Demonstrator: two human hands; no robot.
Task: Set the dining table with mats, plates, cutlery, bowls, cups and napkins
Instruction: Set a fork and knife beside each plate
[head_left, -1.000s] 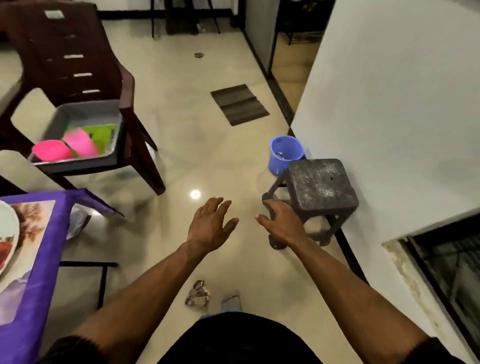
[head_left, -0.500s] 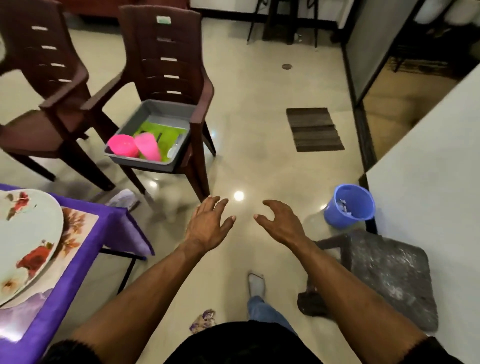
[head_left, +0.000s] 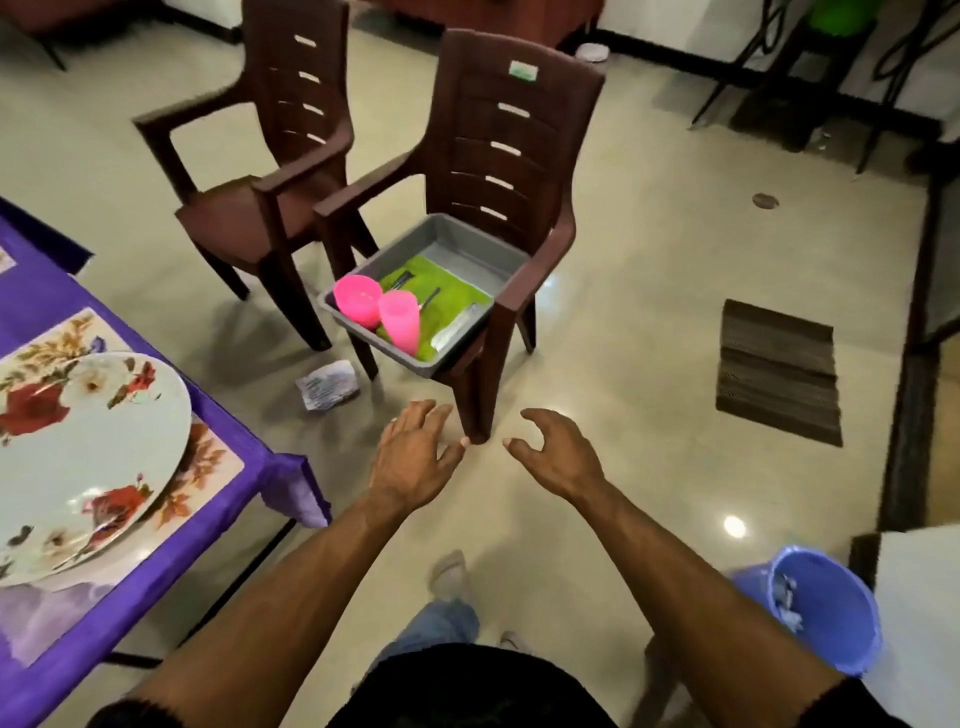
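Landmark: grey tray (head_left: 470, 244) on seat of nearer brown chair (head_left: 511, 130). Inside tray: pink bowl (head_left: 357, 300), pink cup (head_left: 399, 322) just beside it, dark cutlery (head_left: 430, 300) on green mat (head_left: 447, 299). White-green sticker (head_left: 522, 69) on chair back, writing unreadable. Left hand (head_left: 413, 460) and right hand (head_left: 558, 454) hung below tray, empty; left grip spread, right grip loosely curled. Floral plate (head_left: 78, 457) on floral mat (head_left: 208, 462) on purple-covered desk (head_left: 249, 499), left of tray. Printed paper scrap (head_left: 328, 385) on floor, text illegible.
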